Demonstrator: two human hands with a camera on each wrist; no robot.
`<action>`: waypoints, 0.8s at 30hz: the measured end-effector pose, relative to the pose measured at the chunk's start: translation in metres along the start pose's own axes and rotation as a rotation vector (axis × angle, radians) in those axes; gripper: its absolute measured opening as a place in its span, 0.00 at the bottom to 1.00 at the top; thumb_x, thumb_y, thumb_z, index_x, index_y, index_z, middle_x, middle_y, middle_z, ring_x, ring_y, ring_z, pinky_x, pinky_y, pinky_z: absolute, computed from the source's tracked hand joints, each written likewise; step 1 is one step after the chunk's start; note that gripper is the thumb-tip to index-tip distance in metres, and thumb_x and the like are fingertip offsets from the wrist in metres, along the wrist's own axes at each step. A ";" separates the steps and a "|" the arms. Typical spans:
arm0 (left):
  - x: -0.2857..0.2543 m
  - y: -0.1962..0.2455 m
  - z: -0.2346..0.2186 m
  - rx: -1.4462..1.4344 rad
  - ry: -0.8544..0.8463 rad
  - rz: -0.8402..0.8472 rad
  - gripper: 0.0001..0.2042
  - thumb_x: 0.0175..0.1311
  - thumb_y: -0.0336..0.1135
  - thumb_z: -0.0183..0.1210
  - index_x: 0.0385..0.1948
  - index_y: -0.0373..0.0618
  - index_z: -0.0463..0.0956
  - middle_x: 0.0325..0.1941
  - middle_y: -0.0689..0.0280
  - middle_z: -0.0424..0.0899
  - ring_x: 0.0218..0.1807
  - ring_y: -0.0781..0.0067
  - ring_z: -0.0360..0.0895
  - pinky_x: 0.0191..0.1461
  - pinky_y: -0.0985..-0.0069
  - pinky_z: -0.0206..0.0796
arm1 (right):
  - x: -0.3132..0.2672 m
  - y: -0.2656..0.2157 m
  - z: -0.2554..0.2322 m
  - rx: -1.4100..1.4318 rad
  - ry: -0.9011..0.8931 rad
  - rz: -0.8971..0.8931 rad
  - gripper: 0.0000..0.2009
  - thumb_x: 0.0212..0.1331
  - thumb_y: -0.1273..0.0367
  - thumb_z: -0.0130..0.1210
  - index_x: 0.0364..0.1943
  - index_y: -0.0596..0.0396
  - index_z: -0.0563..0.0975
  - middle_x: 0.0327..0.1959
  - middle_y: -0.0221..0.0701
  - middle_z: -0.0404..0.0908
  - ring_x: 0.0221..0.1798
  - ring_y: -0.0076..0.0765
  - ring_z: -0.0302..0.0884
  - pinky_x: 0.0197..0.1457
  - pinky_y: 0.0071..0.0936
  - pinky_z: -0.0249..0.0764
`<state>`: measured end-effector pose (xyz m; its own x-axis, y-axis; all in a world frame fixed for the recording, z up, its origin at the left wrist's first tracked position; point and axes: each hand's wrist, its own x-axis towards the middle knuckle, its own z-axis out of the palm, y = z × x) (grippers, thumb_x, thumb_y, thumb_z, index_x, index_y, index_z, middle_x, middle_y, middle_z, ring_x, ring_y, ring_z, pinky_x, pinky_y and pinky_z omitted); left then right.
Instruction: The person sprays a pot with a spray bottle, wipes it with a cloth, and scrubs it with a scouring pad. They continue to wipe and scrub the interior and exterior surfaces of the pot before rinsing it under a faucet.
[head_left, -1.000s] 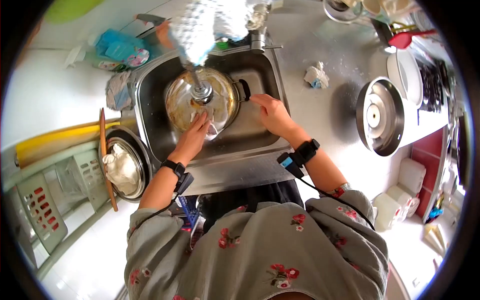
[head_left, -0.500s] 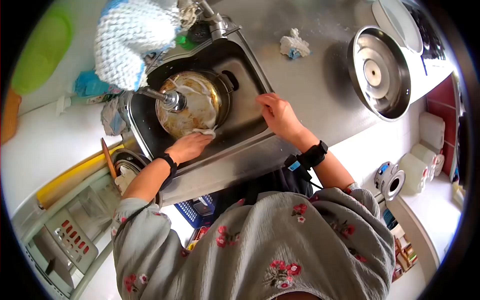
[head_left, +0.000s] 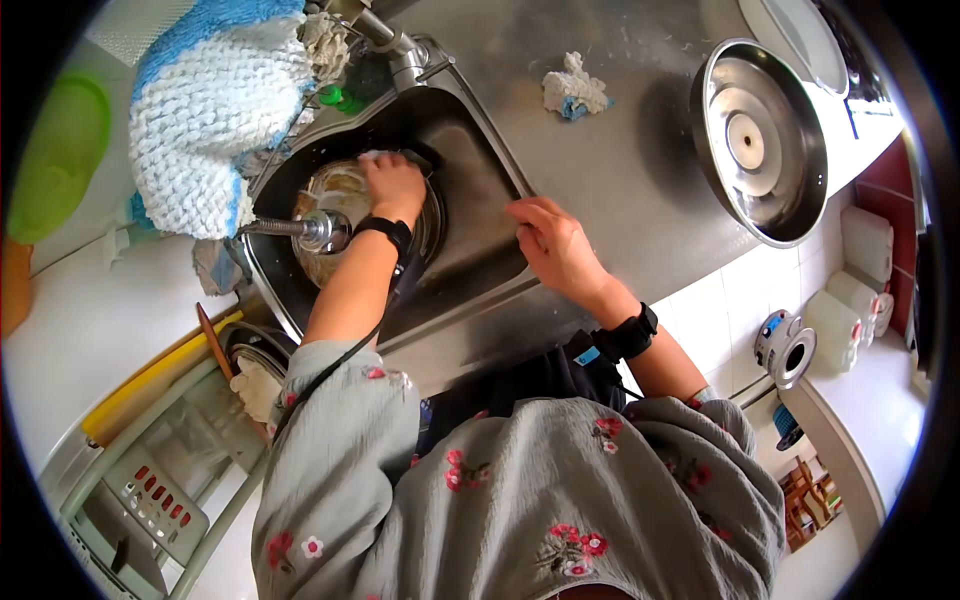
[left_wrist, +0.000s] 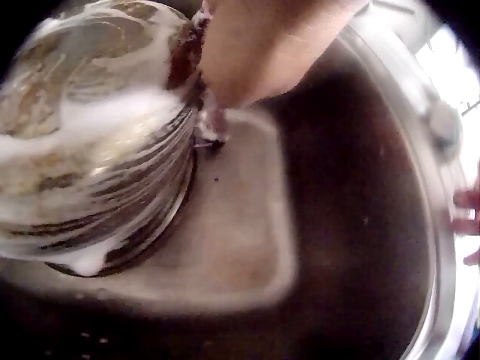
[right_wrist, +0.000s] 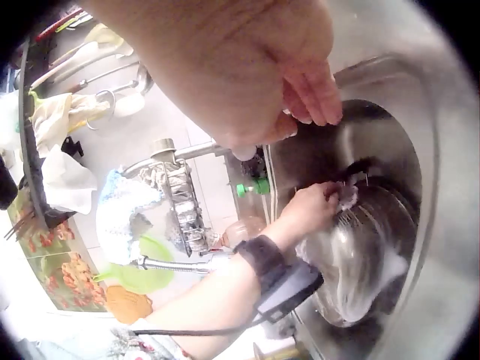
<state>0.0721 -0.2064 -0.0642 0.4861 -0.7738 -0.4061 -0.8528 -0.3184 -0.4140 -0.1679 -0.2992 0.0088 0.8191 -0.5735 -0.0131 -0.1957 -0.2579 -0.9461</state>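
Observation:
A foam-covered steel pot (head_left: 335, 205) sits in the steel sink (head_left: 480, 200); the left wrist view shows suds running down its side (left_wrist: 90, 135). My left hand (head_left: 395, 187) reaches over the pot to its far rim and grips a pale wet cloth (head_left: 375, 157), also seen bunched in the fingers in the right wrist view (right_wrist: 346, 196). My right hand (head_left: 545, 238) rests on the sink's right rim with relaxed fingers and holds nothing. The faucet spout (head_left: 325, 228) points over the pot from the left.
A blue-and-white knitted cloth (head_left: 210, 110) hangs at the sink's back left. A crumpled rag (head_left: 573, 90) and a large steel lid (head_left: 760, 140) lie on the counter to the right. A dish rack (head_left: 150, 480) stands at the lower left, and white containers (head_left: 860, 290) at the right.
My left hand moved with the cloth from the pot's near edge across to its far rim. The right hand stayed at the sink's right rim. The head view shifted slightly.

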 end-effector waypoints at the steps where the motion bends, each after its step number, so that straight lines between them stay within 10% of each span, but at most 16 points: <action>1: 0.001 -0.004 0.000 -0.069 0.066 -0.069 0.13 0.61 0.39 0.46 0.39 0.51 0.80 0.50 0.65 0.76 0.55 0.60 0.68 0.63 0.53 0.46 | 0.000 0.000 0.000 0.008 0.003 0.003 0.14 0.49 0.81 0.46 0.42 0.62 0.75 0.41 0.45 0.75 0.42 0.55 0.74 0.45 0.38 0.72; 4: -0.005 -0.004 0.011 -0.201 0.341 -0.204 0.13 0.60 0.38 0.47 0.36 0.48 0.80 0.49 0.63 0.76 0.55 0.59 0.67 0.63 0.52 0.48 | 0.003 -0.001 0.003 0.018 -0.011 0.024 0.14 0.49 0.81 0.46 0.42 0.62 0.75 0.42 0.45 0.75 0.42 0.55 0.73 0.45 0.37 0.72; 9: -0.057 0.034 0.035 -0.215 0.478 0.211 0.11 0.53 0.35 0.50 0.29 0.44 0.81 0.47 0.63 0.77 0.57 0.62 0.66 0.67 0.52 0.45 | 0.011 0.007 0.020 -0.007 -0.102 0.091 0.13 0.51 0.78 0.46 0.41 0.62 0.76 0.41 0.47 0.75 0.43 0.55 0.73 0.47 0.39 0.71; 15: -0.111 0.020 0.017 -0.403 0.313 0.456 0.13 0.50 0.31 0.53 0.38 0.45 0.79 0.50 0.65 0.76 0.61 0.64 0.64 0.68 0.56 0.46 | 0.029 0.024 0.052 -0.110 -0.365 0.234 0.15 0.51 0.73 0.49 0.44 0.60 0.76 0.39 0.47 0.77 0.42 0.54 0.74 0.49 0.39 0.70; 19: -0.135 0.005 -0.004 -0.719 0.339 0.290 0.15 0.49 0.23 0.52 0.42 0.42 0.74 0.52 0.60 0.73 0.60 0.58 0.65 0.65 0.59 0.53 | 0.054 0.025 0.098 0.276 -0.457 0.714 0.19 0.50 0.71 0.52 0.49 0.61 0.73 0.43 0.48 0.75 0.47 0.50 0.74 0.52 0.38 0.69; 21: -0.143 -0.001 0.007 -0.853 0.441 0.118 0.14 0.50 0.21 0.50 0.41 0.41 0.72 0.50 0.58 0.73 0.56 0.56 0.66 0.62 0.62 0.58 | 0.048 0.071 0.142 0.236 -0.589 0.526 0.23 0.50 0.70 0.53 0.54 0.60 0.69 0.48 0.49 0.71 0.51 0.51 0.71 0.53 0.39 0.68; 24: -0.156 -0.036 0.020 -0.849 0.343 -0.359 0.18 0.48 0.22 0.54 0.45 0.37 0.67 0.47 0.50 0.72 0.52 0.48 0.68 0.55 0.62 0.61 | 0.047 0.052 0.162 0.218 -0.516 0.698 0.28 0.51 0.69 0.55 0.59 0.56 0.63 0.56 0.50 0.62 0.55 0.55 0.66 0.54 0.40 0.66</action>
<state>0.0305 -0.0636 -0.0020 0.7758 -0.6284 -0.0563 -0.5845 -0.7495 0.3107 -0.0524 -0.2139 -0.0937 0.7027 -0.1096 -0.7030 -0.6767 0.2025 -0.7079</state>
